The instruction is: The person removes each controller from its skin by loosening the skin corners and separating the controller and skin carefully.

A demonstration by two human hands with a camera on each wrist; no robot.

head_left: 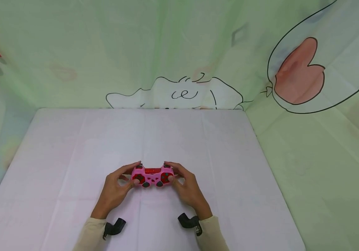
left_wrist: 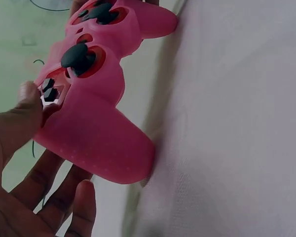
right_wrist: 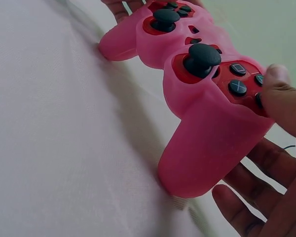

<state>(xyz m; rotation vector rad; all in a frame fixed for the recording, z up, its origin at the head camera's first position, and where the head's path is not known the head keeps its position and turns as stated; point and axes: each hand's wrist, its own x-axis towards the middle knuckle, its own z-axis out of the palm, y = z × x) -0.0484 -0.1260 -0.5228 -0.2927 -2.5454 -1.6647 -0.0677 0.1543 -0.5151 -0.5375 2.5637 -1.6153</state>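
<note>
A game controller (head_left: 152, 180) in a pink sleeve, with a red face and black thumbsticks, is held between both hands over the front middle of the table. At its left end my left hand (head_left: 115, 190) pinches it, thumb on the direction-pad side and index finger at the top edge. My right hand (head_left: 188, 187) grips the other end, its thumb beside the symbol buttons (right_wrist: 238, 87). In the left wrist view the pink handle (left_wrist: 106, 145) tips down close over the cloth, and the lower fingers (left_wrist: 84, 207) are spread beneath it. The controller's underside is hidden.
A white cloth covers the table (head_left: 104, 139). Behind it hangs a pale green curtain (head_left: 104, 45) with a line drawing; a balloon with a red heart (head_left: 302, 73) is printed on the right side. Black wrist cameras (head_left: 115, 226) sit at both sleeves.
</note>
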